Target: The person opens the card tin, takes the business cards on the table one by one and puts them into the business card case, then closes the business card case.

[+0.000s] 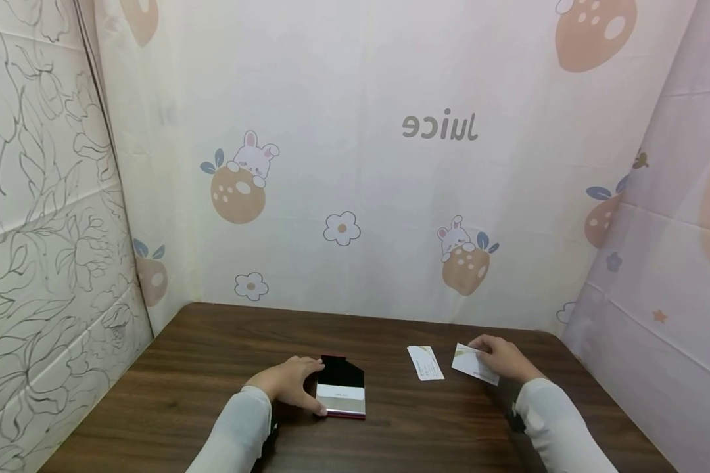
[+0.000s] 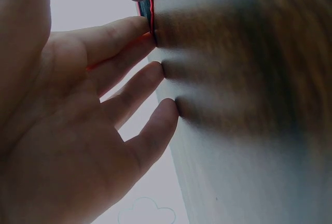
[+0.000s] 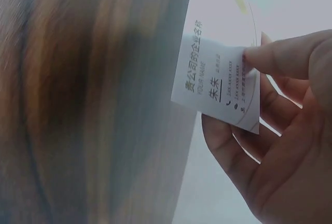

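Observation:
An opened card case (image 1: 340,401) with a silvery panel, a black part and red edges lies on the brown wooden table. My left hand (image 1: 290,383) holds it along its left side, thumb at the near corner and index fingertip by the far one. In the left wrist view, the other fingertips (image 2: 168,107) come down at the table beside the red edge. My right hand (image 1: 505,358) pinches a white printed business card (image 3: 215,63) between thumb and fingers, tilted above the tabletop. Left of it on the table lie several white business cards (image 1: 426,363), overlapping.
The wooden table (image 1: 242,335) reaches back to a curtain (image 1: 343,171) printed with rabbits, fruit and flowers. A floral-lined curtain (image 1: 41,197) stands along the left, and another printed curtain (image 1: 657,263) along the right.

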Tool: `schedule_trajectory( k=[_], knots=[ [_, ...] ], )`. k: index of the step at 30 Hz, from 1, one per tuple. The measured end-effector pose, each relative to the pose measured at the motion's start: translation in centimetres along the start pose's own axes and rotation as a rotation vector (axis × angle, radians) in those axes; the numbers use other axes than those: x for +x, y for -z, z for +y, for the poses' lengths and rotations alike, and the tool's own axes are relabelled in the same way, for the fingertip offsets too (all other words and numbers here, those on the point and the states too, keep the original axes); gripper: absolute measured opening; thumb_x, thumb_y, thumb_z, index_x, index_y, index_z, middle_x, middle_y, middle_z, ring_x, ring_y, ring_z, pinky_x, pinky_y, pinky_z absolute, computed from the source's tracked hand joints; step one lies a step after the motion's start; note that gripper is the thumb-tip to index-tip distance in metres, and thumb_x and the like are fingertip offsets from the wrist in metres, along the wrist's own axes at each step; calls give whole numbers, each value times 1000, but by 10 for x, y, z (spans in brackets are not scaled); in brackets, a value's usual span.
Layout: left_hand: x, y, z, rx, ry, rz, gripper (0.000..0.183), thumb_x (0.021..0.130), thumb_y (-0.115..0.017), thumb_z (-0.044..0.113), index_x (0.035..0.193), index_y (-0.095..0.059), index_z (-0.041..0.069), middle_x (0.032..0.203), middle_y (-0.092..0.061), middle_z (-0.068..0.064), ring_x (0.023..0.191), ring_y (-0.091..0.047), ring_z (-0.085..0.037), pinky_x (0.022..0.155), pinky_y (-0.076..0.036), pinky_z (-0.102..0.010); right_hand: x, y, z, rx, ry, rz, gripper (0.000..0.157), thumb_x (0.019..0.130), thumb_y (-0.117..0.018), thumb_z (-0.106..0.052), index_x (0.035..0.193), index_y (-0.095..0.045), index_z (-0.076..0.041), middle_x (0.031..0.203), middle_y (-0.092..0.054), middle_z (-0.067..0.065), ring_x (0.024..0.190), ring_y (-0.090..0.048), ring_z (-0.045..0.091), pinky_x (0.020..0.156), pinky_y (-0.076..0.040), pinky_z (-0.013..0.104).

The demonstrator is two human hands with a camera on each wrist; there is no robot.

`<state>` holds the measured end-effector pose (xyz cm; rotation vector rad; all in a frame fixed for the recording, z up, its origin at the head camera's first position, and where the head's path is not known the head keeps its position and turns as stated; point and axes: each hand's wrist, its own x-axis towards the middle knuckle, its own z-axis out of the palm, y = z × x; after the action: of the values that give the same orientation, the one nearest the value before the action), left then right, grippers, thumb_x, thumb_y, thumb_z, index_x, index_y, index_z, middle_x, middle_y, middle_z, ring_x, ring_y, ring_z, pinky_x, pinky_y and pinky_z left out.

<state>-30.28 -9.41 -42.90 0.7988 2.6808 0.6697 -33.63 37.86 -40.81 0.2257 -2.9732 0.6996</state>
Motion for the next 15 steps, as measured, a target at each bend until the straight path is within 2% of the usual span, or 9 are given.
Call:
schedule_trajectory(
  k=[7, 15],
  knots=[
    [0, 0, 0, 3, -2, 5, 92, 76, -86, 47, 148, -48, 5, 153, -43, -13, 140, -36, -36, 107, -38, -58, 3, -6, -24, 43, 59, 18, 13, 94, -61, -5, 104, -69, -3, 93, -66, 4, 83, -59, 19, 72, -50, 40],
    [0, 0, -1, -3, -9, 2, 91, 76, -86, 46, 148, -48, 5, 152, -43, -14, 139, -37, -36, 107, -38, -57, 7, -21, -53, 88, 140, 3, 7, 96, -63, -6, 101, -67, -7, 91, -66, 1, 81, -58, 16, 71, -51, 38]
  ],
)
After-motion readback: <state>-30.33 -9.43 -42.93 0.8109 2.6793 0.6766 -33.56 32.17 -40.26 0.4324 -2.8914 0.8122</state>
